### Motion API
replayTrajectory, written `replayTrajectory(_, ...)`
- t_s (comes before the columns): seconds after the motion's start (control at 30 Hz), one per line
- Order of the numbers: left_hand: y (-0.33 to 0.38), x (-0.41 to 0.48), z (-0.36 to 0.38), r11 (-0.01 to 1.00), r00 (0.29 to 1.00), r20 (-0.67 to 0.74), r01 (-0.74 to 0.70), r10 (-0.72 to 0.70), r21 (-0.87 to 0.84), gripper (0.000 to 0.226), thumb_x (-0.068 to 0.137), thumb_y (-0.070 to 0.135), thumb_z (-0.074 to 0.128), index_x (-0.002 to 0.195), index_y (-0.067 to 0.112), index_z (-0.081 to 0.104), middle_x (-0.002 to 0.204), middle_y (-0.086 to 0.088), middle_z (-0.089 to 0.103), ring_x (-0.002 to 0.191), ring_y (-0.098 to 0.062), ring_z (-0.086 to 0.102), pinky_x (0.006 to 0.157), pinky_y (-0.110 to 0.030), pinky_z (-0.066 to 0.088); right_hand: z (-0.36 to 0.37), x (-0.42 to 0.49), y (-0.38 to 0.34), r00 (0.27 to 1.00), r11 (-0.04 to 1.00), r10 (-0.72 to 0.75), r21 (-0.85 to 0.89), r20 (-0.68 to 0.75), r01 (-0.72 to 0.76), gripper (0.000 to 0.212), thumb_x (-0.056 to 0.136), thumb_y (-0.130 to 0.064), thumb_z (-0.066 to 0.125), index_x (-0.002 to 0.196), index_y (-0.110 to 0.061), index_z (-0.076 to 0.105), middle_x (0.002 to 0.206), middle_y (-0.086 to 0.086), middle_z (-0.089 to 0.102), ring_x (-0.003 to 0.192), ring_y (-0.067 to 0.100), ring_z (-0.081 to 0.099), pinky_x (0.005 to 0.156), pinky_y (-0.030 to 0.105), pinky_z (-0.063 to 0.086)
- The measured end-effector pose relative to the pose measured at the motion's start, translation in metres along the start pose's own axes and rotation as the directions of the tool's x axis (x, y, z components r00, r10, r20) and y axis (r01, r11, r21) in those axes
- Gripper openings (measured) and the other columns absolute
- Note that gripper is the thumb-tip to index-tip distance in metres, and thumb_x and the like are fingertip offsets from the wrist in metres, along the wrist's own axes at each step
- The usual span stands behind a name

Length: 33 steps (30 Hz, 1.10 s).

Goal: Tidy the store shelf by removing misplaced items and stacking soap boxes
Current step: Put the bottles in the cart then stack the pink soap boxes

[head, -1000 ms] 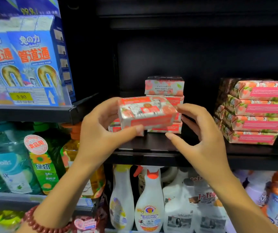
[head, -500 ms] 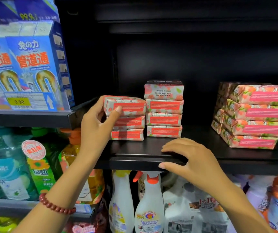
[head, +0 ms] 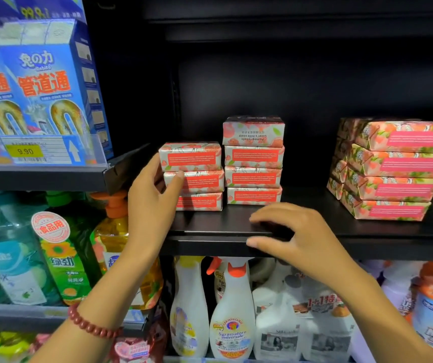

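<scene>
Left hand (head: 152,203) grips three-box stack (head: 197,176), centre frame; right hand (head: 296,239) rests relaxed on shelf (head: 367,231) edge. Beside it, middle stack (head: 253,161) counts four boxes; right stack (head: 398,169), four.

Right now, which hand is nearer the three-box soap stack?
Left. The left hand holds the three-box soap stack at its left side, thumb on the front. The right hand rests on the shelf front edge, below and right of the stack, apart from it.
</scene>
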<state>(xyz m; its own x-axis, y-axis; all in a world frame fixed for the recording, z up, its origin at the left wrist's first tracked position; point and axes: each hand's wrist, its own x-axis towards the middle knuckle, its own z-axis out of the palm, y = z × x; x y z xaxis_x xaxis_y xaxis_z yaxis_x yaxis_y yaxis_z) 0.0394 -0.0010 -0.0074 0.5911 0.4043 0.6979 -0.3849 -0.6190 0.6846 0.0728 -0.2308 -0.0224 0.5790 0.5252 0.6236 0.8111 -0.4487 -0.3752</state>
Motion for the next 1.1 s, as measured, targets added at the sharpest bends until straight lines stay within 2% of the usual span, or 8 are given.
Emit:
replayTrajectory(0.1,0.005,-0.021,0.003,0.970,0.984,-0.106,-0.120,0.145,0.213,0.050,0.093,0.027,0.058,0.139,0.016,0.043,0.142,-0.001,0.044,0.133,-0.008,0.037,0.107,-0.023,0.034,-0.010,0.017,-0.006,0.979,0.990,-0.006,0.135,-0.204,0.035,0.036,0.077,-0.041,0.071,0.110,-0.027,0.065,0.111,-0.018,0.062,0.107,-0.004,0.055,0.092,0.012,0.043)
replayTrajectory(0.27,0.014,-0.039,0.018,0.862,0.921,0.058,-0.383,0.386,0.331,0.032,0.088,0.031,0.057,0.109,0.010,0.067,0.115,-0.003,0.065,0.110,-0.016,0.057,0.093,-0.021,0.041,-0.024,0.066,-0.006,0.912,0.980,-0.079,-0.199,-0.402,-0.002,0.059,0.082,-0.024,0.069,0.135,-0.011,0.046,0.138,0.006,0.046,0.131,0.016,0.037,0.106,0.010,0.020)
replayTrajectory(0.47,0.014,-0.043,0.024,0.822,0.903,0.333,-0.398,0.272,0.408,0.035,0.085,0.048,0.044,0.086,0.026,0.071,0.080,0.012,0.069,0.074,-0.007,0.064,0.058,-0.009,0.033,-0.022,0.095,0.001,0.966,0.925,0.049,-0.353,-0.254,-0.140,0.065,0.084,-0.029,0.068,0.139,-0.016,0.036,0.138,0.004,0.040,0.128,0.018,0.036,0.102,0.031,0.036)
replayTrajectory(0.77,0.017,-0.043,0.020,0.809,0.893,0.381,-0.401,0.241,0.429,0.044,0.086,0.058,0.037,0.081,0.031,0.072,0.075,0.016,0.069,0.070,-0.004,0.063,0.053,-0.009,0.032,-0.020,0.084,-0.002,0.837,0.885,-0.276,-0.465,-0.473,0.029,0.031,0.076,-0.010,0.066,0.105,-0.005,0.057,0.108,0.013,0.058,0.103,0.019,0.043,0.082,0.022,0.035)
replayTrajectory(0.87,0.024,-0.042,0.016,0.933,0.956,0.273,-0.194,0.111,0.302,0.048,0.076,0.074,0.037,0.074,0.039,0.071,0.070,0.022,0.066,0.070,0.001,0.061,0.055,-0.015,0.040,-0.022,0.066,-0.006,0.756,0.882,-0.391,-0.449,-0.525,0.144,0.030,0.076,-0.001,0.062,0.106,0.000,0.060,0.108,0.016,0.060,0.105,0.023,0.047,0.090,0.021,0.035)
replayTrajectory(0.93,0.035,-0.035,0.014,0.995,0.970,0.229,0.092,-0.079,-0.049,0.054,0.077,0.077,0.038,0.078,0.035,0.072,0.073,0.012,0.072,0.073,-0.006,0.067,0.065,-0.019,0.048,-0.021,0.052,-0.010,0.689,0.858,-0.478,-0.457,-0.544,0.234,0.033,0.075,0.004,0.064,0.107,0.001,0.057,0.106,0.020,0.061,0.106,0.027,0.049,0.098,0.022,0.036)
replayTrajectory(1.0,0.049,-0.024,0.008,0.875,0.925,0.287,0.342,-0.250,-0.342,0.077,0.073,0.078,0.035,0.094,0.015,0.074,0.081,-0.006,0.075,0.077,-0.018,0.071,0.070,-0.023,0.056,-0.019,0.041,-0.014,0.640,0.814,-0.563,-0.482,-0.523,0.323,0.036,0.075,0.004,0.069,0.108,0.000,0.055,0.104,0.022,0.062,0.106,0.028,0.051,0.100,0.026,0.038)
replayTrajectory(1.1,0.064,-0.015,0.000,0.779,0.843,0.435,0.492,-0.316,-0.387,0.089,0.056,0.079,0.028,0.100,0.012,0.068,0.087,-0.009,0.075,0.081,-0.019,0.072,0.074,-0.028,0.058,-0.016,0.034,-0.019,0.601,0.734,-0.667,-0.526,-0.441,0.429,0.024,0.083,-0.004,0.069,0.104,0.003,0.059,0.099,0.023,0.065,0.101,0.029,0.055,0.094,0.032,0.046)
